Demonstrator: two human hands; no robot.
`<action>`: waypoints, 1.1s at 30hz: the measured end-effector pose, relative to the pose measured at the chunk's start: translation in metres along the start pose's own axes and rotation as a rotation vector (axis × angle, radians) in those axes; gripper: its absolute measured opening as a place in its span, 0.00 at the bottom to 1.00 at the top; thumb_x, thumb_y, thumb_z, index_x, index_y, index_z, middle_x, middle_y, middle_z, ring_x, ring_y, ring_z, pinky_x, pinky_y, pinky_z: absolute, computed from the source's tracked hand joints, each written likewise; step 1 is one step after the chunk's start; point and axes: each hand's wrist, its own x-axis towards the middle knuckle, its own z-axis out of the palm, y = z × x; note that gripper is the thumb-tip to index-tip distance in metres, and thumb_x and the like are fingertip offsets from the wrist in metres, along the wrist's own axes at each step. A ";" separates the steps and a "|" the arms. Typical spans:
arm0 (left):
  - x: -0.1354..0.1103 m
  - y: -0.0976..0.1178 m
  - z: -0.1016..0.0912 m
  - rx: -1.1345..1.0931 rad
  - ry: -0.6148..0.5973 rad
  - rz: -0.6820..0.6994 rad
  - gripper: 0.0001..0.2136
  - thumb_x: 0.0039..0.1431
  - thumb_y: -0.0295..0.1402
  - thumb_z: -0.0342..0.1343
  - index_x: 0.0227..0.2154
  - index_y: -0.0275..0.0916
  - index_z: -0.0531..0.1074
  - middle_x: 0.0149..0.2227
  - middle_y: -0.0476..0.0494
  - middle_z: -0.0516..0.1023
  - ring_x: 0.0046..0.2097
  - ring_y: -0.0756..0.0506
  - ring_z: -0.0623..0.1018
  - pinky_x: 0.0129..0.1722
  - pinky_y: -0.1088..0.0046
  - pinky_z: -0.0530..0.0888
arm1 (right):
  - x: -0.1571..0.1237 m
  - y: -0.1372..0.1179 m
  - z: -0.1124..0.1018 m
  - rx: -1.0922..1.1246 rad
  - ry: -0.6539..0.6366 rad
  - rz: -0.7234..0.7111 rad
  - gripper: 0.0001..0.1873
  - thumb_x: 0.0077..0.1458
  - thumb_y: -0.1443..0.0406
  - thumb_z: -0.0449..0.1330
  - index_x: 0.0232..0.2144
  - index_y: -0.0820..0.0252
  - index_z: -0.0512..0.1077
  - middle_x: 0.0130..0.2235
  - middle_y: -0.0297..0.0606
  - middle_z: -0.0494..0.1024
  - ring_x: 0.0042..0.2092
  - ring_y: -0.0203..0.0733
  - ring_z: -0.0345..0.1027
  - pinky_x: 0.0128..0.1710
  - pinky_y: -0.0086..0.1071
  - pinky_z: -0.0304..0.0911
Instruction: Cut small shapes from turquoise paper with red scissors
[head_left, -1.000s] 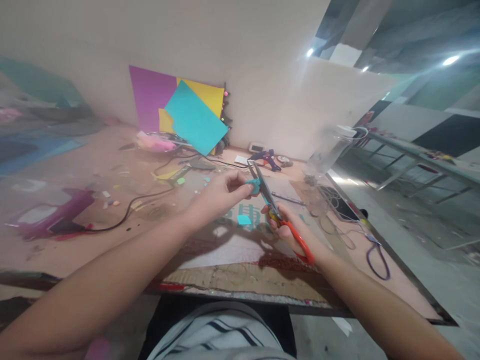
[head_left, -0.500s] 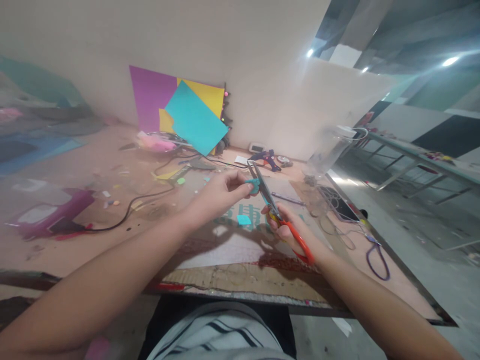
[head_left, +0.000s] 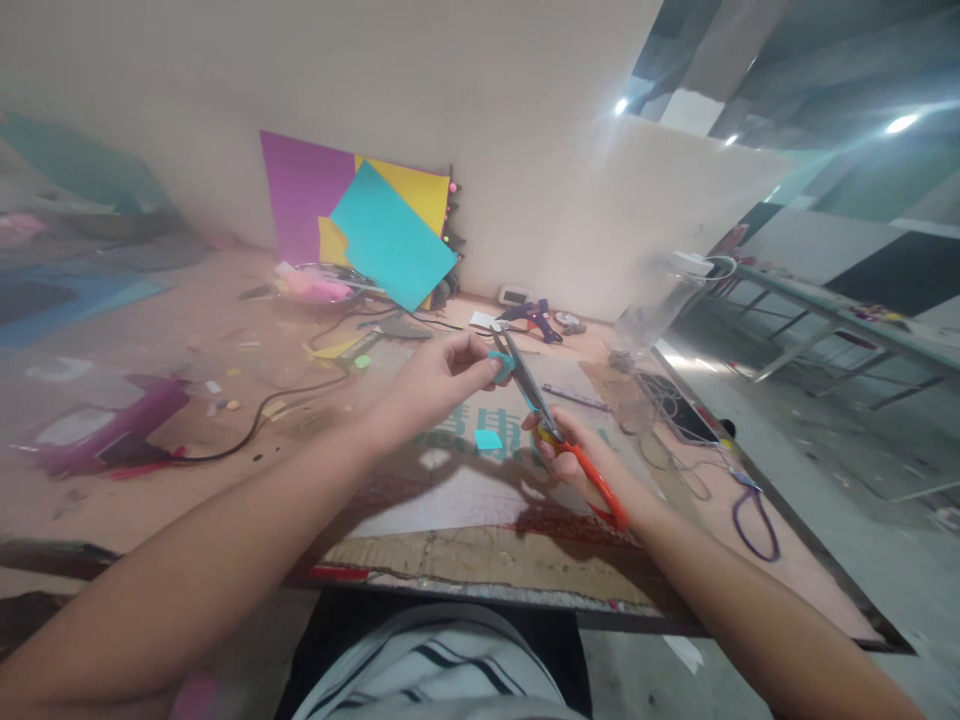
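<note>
My left hand (head_left: pixel 439 378) pinches a small teal foam piece (head_left: pixel 501 368) above the table, fingers closed on it. My right hand (head_left: pixel 579 462) grips orange-handled scissors (head_left: pixel 551 420), whose blades point up and left and meet the teal piece. Below the hands a small teal square scrap (head_left: pixel 488 439) lies on a cardboard sheet (head_left: pixel 480 500) that carries teal cut-out characters.
Purple, yellow and teal sheets (head_left: pixel 375 225) lean on the back wall. A glue gun (head_left: pixel 534 316) lies behind the hands, and a black cable (head_left: pixel 270 415) runs to a magenta object (head_left: pixel 105 425) at left. A clear jar (head_left: pixel 660 295), a phone (head_left: pixel 675 405) and a purple cord (head_left: pixel 754 505) are at right.
My left hand with the teal piece has shifted slightly up and left, and the scissor blades have followed. Otherwise nothing has moved.
</note>
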 end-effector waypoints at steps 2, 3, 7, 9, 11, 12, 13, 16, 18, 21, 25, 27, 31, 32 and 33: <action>0.000 0.001 0.000 -0.014 -0.006 0.011 0.10 0.60 0.38 0.62 0.29 0.38 0.71 0.31 0.47 0.79 0.35 0.48 0.79 0.38 0.71 0.74 | 0.001 0.002 0.000 -0.003 0.001 0.005 0.36 0.51 0.35 0.63 0.46 0.57 0.67 0.30 0.29 0.60 0.29 0.36 0.49 0.27 0.31 0.50; 0.000 0.001 0.000 -0.022 -0.007 0.018 0.10 0.60 0.38 0.62 0.29 0.38 0.71 0.31 0.47 0.79 0.35 0.49 0.79 0.39 0.72 0.74 | 0.001 0.003 0.000 -0.003 -0.001 0.006 0.37 0.50 0.35 0.63 0.46 0.57 0.67 0.30 0.28 0.61 0.29 0.36 0.49 0.27 0.31 0.49; 0.000 0.000 -0.001 -0.031 -0.005 0.020 0.10 0.61 0.39 0.62 0.30 0.38 0.72 0.32 0.48 0.79 0.35 0.48 0.79 0.39 0.71 0.74 | 0.002 0.006 -0.001 0.015 0.009 -0.005 0.38 0.48 0.34 0.65 0.44 0.58 0.69 0.30 0.28 0.62 0.29 0.34 0.50 0.27 0.30 0.49; 0.000 0.000 -0.001 -0.023 -0.005 0.013 0.10 0.61 0.39 0.62 0.31 0.38 0.73 0.32 0.47 0.79 0.35 0.48 0.79 0.40 0.71 0.74 | 0.003 0.007 -0.001 0.023 0.015 -0.006 0.37 0.48 0.35 0.66 0.44 0.58 0.69 0.30 0.28 0.62 0.29 0.35 0.51 0.27 0.30 0.50; 0.000 -0.001 -0.002 -0.014 -0.006 0.014 0.10 0.61 0.40 0.62 0.31 0.38 0.73 0.32 0.47 0.79 0.36 0.48 0.79 0.40 0.71 0.74 | 0.003 0.007 -0.001 0.025 0.015 -0.007 0.38 0.48 0.35 0.66 0.45 0.58 0.69 0.29 0.28 0.62 0.29 0.35 0.51 0.26 0.30 0.49; 0.000 -0.001 -0.002 -0.011 -0.006 0.016 0.10 0.61 0.40 0.62 0.31 0.38 0.73 0.32 0.47 0.79 0.36 0.48 0.79 0.39 0.71 0.74 | 0.002 0.007 0.000 0.024 0.013 -0.009 0.38 0.48 0.35 0.65 0.45 0.58 0.69 0.29 0.28 0.61 0.29 0.35 0.50 0.26 0.30 0.49; 0.000 -0.001 -0.002 -0.007 -0.005 0.019 0.10 0.61 0.40 0.62 0.31 0.38 0.73 0.32 0.47 0.79 0.36 0.48 0.79 0.39 0.71 0.74 | 0.002 0.007 0.000 0.021 0.011 -0.011 0.38 0.48 0.34 0.65 0.45 0.58 0.69 0.30 0.28 0.61 0.29 0.35 0.50 0.26 0.30 0.48; 0.000 -0.001 -0.003 0.012 -0.002 0.019 0.11 0.61 0.40 0.62 0.31 0.38 0.73 0.32 0.46 0.79 0.36 0.48 0.79 0.39 0.71 0.74 | 0.002 0.007 0.000 0.007 0.007 -0.009 0.37 0.49 0.34 0.64 0.44 0.58 0.68 0.30 0.28 0.61 0.29 0.35 0.50 0.27 0.30 0.48; 0.000 -0.001 -0.003 0.010 0.000 0.018 0.11 0.61 0.40 0.62 0.30 0.38 0.72 0.32 0.46 0.79 0.36 0.47 0.79 0.39 0.71 0.74 | 0.002 0.007 -0.001 0.002 0.004 -0.003 0.37 0.49 0.34 0.64 0.44 0.58 0.68 0.30 0.28 0.61 0.29 0.35 0.50 0.27 0.31 0.48; 0.000 -0.002 -0.003 0.000 -0.003 0.019 0.11 0.61 0.40 0.62 0.31 0.38 0.72 0.32 0.47 0.80 0.36 0.47 0.79 0.40 0.70 0.74 | 0.002 0.008 -0.001 -0.001 0.000 0.003 0.38 0.49 0.34 0.64 0.45 0.58 0.68 0.29 0.28 0.61 0.29 0.35 0.49 0.26 0.30 0.48; -0.001 -0.002 -0.004 0.012 -0.006 0.014 0.11 0.62 0.40 0.62 0.31 0.38 0.73 0.32 0.46 0.80 0.36 0.48 0.79 0.40 0.71 0.74 | 0.003 0.010 -0.002 0.006 -0.004 -0.003 0.36 0.50 0.36 0.65 0.45 0.58 0.68 0.29 0.27 0.61 0.28 0.34 0.48 0.26 0.30 0.48; -0.001 -0.002 -0.003 0.009 -0.005 0.015 0.11 0.62 0.40 0.62 0.31 0.38 0.73 0.32 0.47 0.80 0.36 0.48 0.79 0.40 0.71 0.73 | 0.002 0.009 -0.002 0.001 -0.003 -0.003 0.34 0.51 0.37 0.64 0.45 0.58 0.68 0.30 0.28 0.61 0.28 0.35 0.49 0.26 0.30 0.49; 0.000 0.000 -0.002 -0.042 -0.002 0.024 0.12 0.61 0.41 0.63 0.30 0.38 0.72 0.32 0.46 0.81 0.36 0.47 0.79 0.40 0.70 0.74 | 0.000 0.003 0.000 0.006 0.011 -0.006 0.34 0.52 0.38 0.63 0.47 0.56 0.67 0.32 0.30 0.62 0.30 0.37 0.53 0.28 0.32 0.51; 0.000 0.001 -0.001 -0.058 0.000 0.027 0.12 0.61 0.41 0.63 0.30 0.38 0.72 0.33 0.46 0.81 0.36 0.47 0.80 0.40 0.70 0.75 | 0.000 0.001 0.001 0.006 0.008 -0.006 0.34 0.52 0.37 0.63 0.47 0.56 0.67 0.32 0.31 0.62 0.30 0.37 0.54 0.28 0.32 0.52; 0.000 0.001 0.000 -0.070 0.003 0.031 0.12 0.61 0.42 0.63 0.30 0.38 0.72 0.33 0.46 0.81 0.36 0.47 0.80 0.40 0.70 0.75 | -0.001 -0.001 0.001 0.003 0.004 -0.008 0.35 0.51 0.37 0.63 0.47 0.56 0.67 0.32 0.31 0.62 0.30 0.37 0.53 0.29 0.32 0.52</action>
